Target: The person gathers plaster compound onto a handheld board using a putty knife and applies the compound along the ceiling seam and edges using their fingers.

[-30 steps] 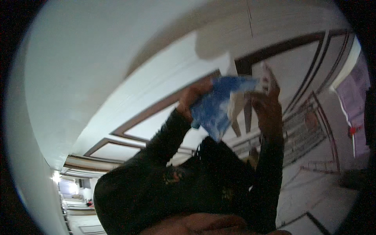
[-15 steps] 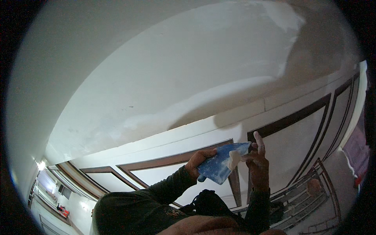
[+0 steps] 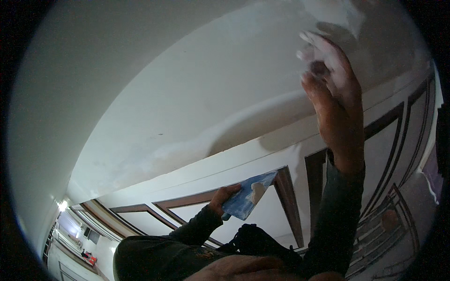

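Raised from beside the board, the right hand (image 3: 333, 100) now presses a putty-smeared blade (image 3: 313, 47) against the ceiling (image 3: 197, 93), fingers curled round it. Left hand (image 3: 224, 197) pinches the stiff, light blue plaster board (image 3: 246, 200) by its lower edge at chest height; its soft putty dab (image 3: 257, 189) looks liable to slide.

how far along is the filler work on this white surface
Done: a pale smoothed patch already shows on the white surface. In hand: the right hand is raised to a fresh white smear at top, while the left hand holds a blue board with a dab of white filler. Left: the top smear looks rough, likely needs smoothing.
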Tool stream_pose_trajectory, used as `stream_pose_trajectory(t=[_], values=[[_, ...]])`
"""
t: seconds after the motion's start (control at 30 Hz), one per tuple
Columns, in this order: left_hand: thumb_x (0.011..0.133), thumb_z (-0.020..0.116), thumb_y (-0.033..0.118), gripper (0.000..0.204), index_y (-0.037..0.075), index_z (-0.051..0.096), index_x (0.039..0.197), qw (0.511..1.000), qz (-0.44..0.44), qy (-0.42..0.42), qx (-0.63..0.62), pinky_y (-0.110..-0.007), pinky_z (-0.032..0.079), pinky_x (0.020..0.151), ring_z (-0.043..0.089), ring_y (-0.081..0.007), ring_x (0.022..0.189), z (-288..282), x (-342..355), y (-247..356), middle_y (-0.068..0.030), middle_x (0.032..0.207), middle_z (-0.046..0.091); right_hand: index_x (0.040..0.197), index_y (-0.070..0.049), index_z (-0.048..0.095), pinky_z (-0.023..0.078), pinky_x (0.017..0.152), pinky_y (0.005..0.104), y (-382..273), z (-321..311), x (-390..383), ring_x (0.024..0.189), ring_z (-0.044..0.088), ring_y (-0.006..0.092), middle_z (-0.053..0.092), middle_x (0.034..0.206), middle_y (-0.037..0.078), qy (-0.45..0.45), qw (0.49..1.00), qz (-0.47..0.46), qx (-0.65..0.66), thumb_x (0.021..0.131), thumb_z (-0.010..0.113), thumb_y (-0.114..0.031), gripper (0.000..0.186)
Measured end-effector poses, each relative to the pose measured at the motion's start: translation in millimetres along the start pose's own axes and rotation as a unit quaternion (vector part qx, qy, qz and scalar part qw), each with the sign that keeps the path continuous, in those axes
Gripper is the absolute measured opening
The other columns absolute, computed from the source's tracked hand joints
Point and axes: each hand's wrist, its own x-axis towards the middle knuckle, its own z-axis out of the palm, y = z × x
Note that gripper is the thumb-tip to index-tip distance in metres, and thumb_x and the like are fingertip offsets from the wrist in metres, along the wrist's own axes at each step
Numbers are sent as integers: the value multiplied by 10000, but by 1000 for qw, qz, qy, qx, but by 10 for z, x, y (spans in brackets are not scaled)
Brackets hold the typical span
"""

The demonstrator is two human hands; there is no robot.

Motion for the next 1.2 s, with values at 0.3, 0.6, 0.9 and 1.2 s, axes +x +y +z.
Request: stream_pose_trajectory(t=[0.3, 0.6, 0.9, 1.2], values=[[852, 519, 177, 356, -77, 435, 1087, 998, 34, -17, -42, -310, 569, 583, 637, -232, 634, -288, -80, -72, -176, 849, 600, 1236, 41, 360, 475, 720, 355, 122, 365, 385, 766, 588, 270, 569, 889, 202, -45, 998, -14, -43, 798, 498, -139, 493], [868, 491, 171, 313, -53, 457, 1084, 996, 4, -14, -87, -314, 566, 584, 636, -222, 631, -295, -237, -107, -161, 841, 606, 1178, 100, 397, 394, 899, 394, 150, 463, 613, 821, 555, 293, 558, 899, 222, -40, 995, 19, -88, 788, 449, -61, 425], [853, 539, 201, 316, -35, 480, 1055, 996, 44, 23, -74, -291, 562, 564, 632, -202, 617, -428, -182, -128, -131, 811, 604, 1238, 124, 315, 382, 894, 377, -29, 710, 488, 1009, 506, 366, 504, 1055, 318, 24, 977, 51, -207, 776, 442, -102, 530], [849, 544, 184, 315, -58, 477, 1040, 996, 75, 3, -53, -281, 562, 578, 631, -195, 634, -444, -255, -151, -134, 832, 599, 1249, 164, 261, 415, 727, 319, -136, 616, 578, 592, 466, 191, 480, 635, 115, -40, 987, 109, -114, 748, 458, -97, 598]])
